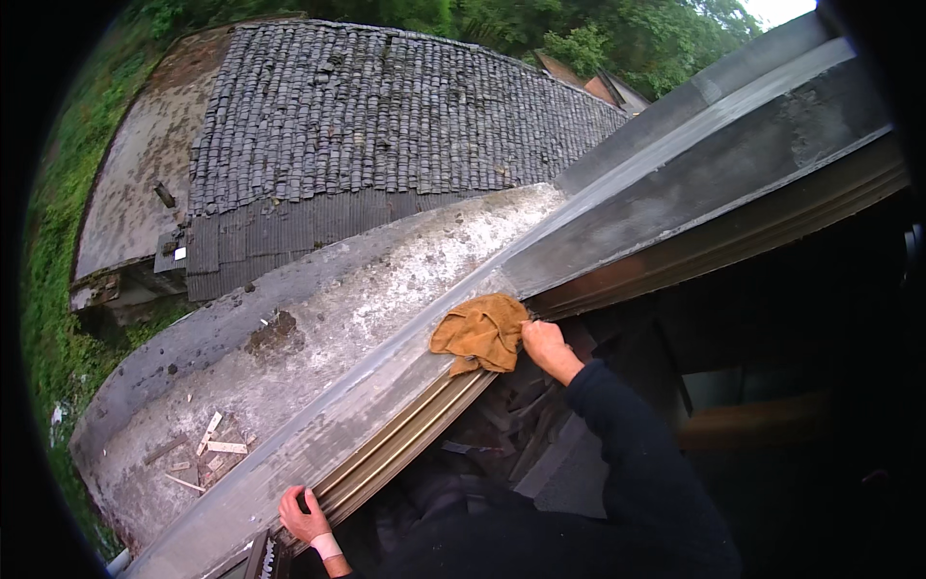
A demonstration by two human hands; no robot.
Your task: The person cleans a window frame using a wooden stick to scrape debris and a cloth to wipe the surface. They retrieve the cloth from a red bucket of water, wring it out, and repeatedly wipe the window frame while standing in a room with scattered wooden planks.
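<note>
An orange-brown cloth [481, 333] lies bunched across the concrete window ledge [347, 427] and the upper end of the exposed metal window track [405, 441]. My right hand [546, 344], in a dark sleeve, is closed on the cloth's right edge. Lower left, my left hand [304, 514] rests at the ledge's inner edge beside the track, its fingers curled and slightly apart; I see nothing held in it. A pale band wraps the left wrist. Part of a window frame [257, 557] shows just below that hand.
Outside the ledge is a stained concrete slab [347, 304] with broken wood pieces [217, 445] and dirt clumps [275, 333]. Beyond it are a tiled roof [391, 108] and greenery. Dim boards and clutter [535, 412] lie inside, below the track.
</note>
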